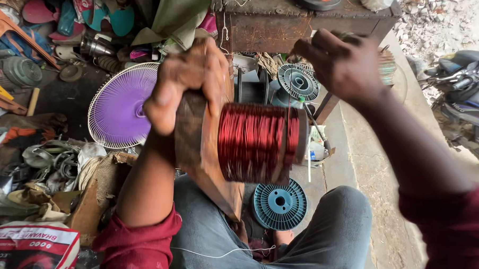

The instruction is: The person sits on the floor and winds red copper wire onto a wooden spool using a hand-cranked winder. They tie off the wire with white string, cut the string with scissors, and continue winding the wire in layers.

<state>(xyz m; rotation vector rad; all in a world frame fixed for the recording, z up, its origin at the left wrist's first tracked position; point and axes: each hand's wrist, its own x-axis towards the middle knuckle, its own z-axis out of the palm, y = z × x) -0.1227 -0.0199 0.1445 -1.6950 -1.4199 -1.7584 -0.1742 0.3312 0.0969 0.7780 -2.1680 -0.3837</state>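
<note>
My left hand (185,82) grips the top edge of a wooden former (196,149) that carries a thick coil of red enamelled wire (255,143). The coil sits between two wooden end plates, held up over my knees. My right hand (340,61) is raised to the right of the coil, fingers closed, and a thin strand of wire appears to run down from it to the coil. Whether it pinches that strand is hard to see.
An empty blue-grey plastic spool (279,205) lies on the floor between my legs; another (298,82) stands behind the coil. A purple fan with a white guard (118,106) lies at left among scrap. A wooden workbench (286,19) is ahead, a motorcycle (469,95) at right.
</note>
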